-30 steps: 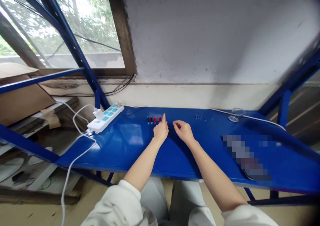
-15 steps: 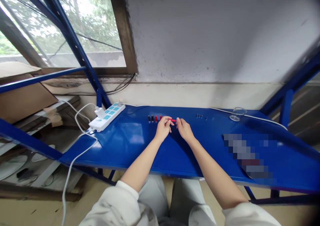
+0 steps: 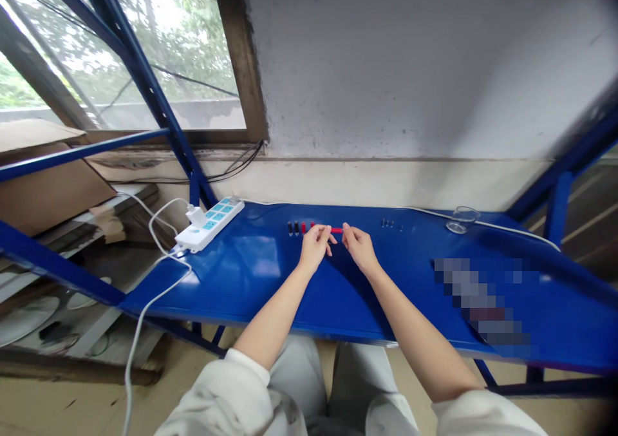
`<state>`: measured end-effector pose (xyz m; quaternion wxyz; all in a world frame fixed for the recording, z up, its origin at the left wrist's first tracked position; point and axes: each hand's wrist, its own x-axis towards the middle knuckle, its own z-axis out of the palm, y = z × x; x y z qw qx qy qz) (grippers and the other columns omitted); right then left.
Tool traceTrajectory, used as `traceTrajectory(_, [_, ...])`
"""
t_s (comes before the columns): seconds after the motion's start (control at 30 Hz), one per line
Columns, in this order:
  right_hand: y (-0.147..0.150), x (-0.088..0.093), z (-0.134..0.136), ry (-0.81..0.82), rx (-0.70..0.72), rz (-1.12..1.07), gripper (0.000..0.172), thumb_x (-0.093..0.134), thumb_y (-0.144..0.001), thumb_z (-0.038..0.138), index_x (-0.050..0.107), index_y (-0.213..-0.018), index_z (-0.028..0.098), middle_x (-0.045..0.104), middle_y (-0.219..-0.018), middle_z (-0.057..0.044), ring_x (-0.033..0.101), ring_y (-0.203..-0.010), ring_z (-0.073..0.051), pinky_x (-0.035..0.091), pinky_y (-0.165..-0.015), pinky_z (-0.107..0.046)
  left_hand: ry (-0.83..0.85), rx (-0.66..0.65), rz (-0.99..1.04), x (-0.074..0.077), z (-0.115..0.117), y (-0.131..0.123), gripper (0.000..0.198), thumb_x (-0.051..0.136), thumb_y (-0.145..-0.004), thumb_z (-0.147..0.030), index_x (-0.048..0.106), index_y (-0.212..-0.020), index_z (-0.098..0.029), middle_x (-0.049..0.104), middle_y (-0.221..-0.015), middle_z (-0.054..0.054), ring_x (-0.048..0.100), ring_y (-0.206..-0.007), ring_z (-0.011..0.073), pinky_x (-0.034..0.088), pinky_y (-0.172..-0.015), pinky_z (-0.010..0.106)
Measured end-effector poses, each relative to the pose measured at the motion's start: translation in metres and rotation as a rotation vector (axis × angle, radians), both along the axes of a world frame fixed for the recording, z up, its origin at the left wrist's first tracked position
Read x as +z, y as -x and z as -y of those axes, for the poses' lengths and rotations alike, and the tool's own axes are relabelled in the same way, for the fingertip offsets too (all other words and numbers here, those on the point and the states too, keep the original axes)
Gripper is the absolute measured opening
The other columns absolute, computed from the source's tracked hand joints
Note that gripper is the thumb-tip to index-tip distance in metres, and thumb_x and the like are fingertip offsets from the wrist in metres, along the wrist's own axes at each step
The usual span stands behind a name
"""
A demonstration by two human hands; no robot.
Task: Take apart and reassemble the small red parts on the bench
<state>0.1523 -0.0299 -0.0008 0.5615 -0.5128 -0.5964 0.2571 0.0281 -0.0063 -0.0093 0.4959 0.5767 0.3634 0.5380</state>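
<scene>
Both hands meet over the middle of a blue metal shelf (image 3: 270, 281). My left hand (image 3: 315, 246) and my right hand (image 3: 358, 246) each pinch one end of a small red rod-like piece (image 3: 337, 230), which lies level between the fingertips. Just left of my left hand stands a short row of small black and red upright pieces (image 3: 297, 228). To the right of my right hand sits a group of tiny dark pieces (image 3: 389, 224).
A white power strip (image 3: 211, 223) with blue sockets and a white cable lies at the shelf's back left. A clear round dish (image 3: 458, 220) sits back right beside a thin white cord. Blue frame bars, a window and cardboard (image 3: 43, 178) stand to the left.
My left hand stopped pointing at the row and closed on the red piece. Both hands now hold it between them, slightly farther back.
</scene>
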Motion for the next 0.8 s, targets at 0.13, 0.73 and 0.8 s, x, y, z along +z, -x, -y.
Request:
traceTrajectory(0.13, [0.001,0.003,0.003,-0.007,-0.003,-0.018,0.047,0.037,-0.082,0.054,0.044,-0.052,0.018,0.041,-0.047,0.003,0.037,-0.047,-0.009,0.031,-0.049,-0.022,-0.002,0.094,0.005,0.003,0.002,0.001,0.038,0.047,-0.077,-0.051,0.050,-0.072,-0.014,0.055,-0.054,-0.002,0.043,-0.034,0.0038,0.032,-0.036,0.017])
traceTrajectory(0.73, [-0.004,-0.002,-0.008,0.055,0.160,-0.193,0.030,0.054,-0.074,0.046,0.058,-0.081,0.017,0.054,-0.060,0.001,0.046,-0.052,-0.009,0.036,-0.051,-0.023,0.007,0.087,0.073,0.006,0.000,0.004,0.035,0.056,-0.072,-0.047,0.058,-0.077,-0.012,0.052,-0.052,-0.003,0.041,-0.034,0.0034,0.029,-0.035,0.017])
traceTrajectory(0.8, [-0.003,-0.001,-0.006,0.106,0.206,-0.152,0.030,0.056,-0.072,0.046,0.058,-0.081,0.017,0.055,-0.062,0.001,0.047,-0.053,-0.010,0.036,-0.051,-0.023,-0.002,0.088,0.077,0.004,-0.001,0.004,0.035,0.056,-0.072,-0.047,0.059,-0.078,-0.012,0.053,-0.054,-0.002,0.041,-0.035,0.0033,0.030,-0.035,0.017])
